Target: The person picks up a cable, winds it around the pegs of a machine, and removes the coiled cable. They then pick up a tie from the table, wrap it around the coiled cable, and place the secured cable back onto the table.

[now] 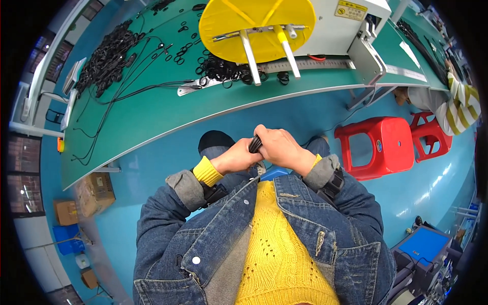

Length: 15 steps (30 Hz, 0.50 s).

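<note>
Close in front of my body, my left hand and my right hand are closed on a bundle of black cable. Only a short stretch of parallel black strands shows between the fingers; the rest is hidden in my grip. Both hands are held short of the front edge of the green table. Beyond them, over the table, stands a yellow disc with two pale posts pointing toward me, fixed to a white machine.
Black cables are heaped at the table's left, with loose black rings nearby. A steel ruler lies below the machine. Red stools stand on the right, near another person's striped sleeve. Cardboard boxes sit at lower left.
</note>
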Motion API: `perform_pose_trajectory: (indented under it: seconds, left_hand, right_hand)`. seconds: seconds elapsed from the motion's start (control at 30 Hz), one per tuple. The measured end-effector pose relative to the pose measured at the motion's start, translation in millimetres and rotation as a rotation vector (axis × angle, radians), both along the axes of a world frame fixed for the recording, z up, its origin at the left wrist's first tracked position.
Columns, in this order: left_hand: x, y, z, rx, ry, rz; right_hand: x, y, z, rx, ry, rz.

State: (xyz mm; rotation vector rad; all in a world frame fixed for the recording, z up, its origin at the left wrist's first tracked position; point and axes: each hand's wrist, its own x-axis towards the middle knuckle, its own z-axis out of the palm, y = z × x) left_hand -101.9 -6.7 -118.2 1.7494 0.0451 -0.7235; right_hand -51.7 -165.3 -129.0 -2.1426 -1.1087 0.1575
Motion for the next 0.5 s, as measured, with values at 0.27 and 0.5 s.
perform_pose_trajectory:
  seconds: [0.27, 0.5]
  left_hand:
    - [-10, 1, -24, 0.102, -0.511, 0.112]
    - [-11, 33, -34, 0.31, -0.536, 0.301]
  right_hand:
    - [1, 31, -1, 0.036, 0.021, -0.027]
    - [22, 77, 14, 0.015, 0.013, 0.0]
